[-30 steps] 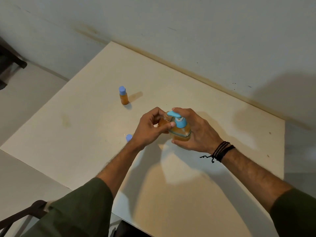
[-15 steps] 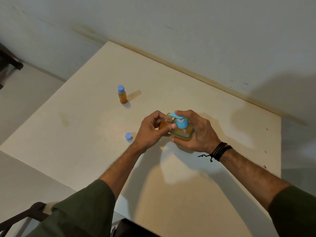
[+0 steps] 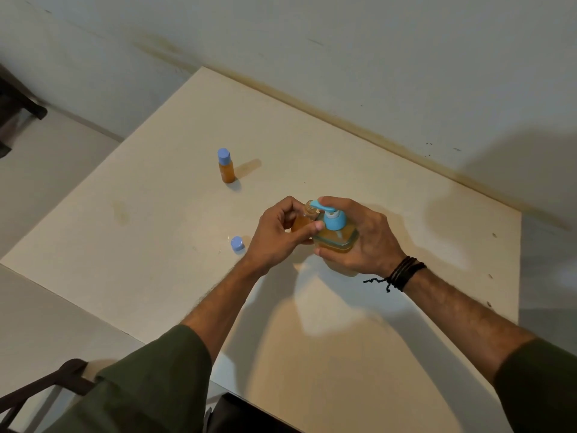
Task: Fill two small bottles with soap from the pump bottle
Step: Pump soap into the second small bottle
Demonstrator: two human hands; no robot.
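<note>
A pump bottle (image 3: 337,239) of orange soap with a blue pump head stands at the table's middle. My right hand (image 3: 365,235) wraps round its body, a finger lying on top of the pump. My left hand (image 3: 278,235) holds an uncapped small bottle (image 3: 303,220) of orange liquid, its open neck right under the pump spout. A second small bottle (image 3: 226,166), capped in blue and holding orange soap, stands upright farther back to the left. A loose blue cap (image 3: 237,244) lies on the table just left of my left hand.
The cream table (image 3: 162,232) butts against a pale wall at the back. Its left and front edges drop to the floor. A dark chair frame (image 3: 40,385) shows at bottom left and dark furniture (image 3: 15,104) at far left.
The pump head has risen a little and both hands have shifted slightly with the view. The small bottle stays under the spout.
</note>
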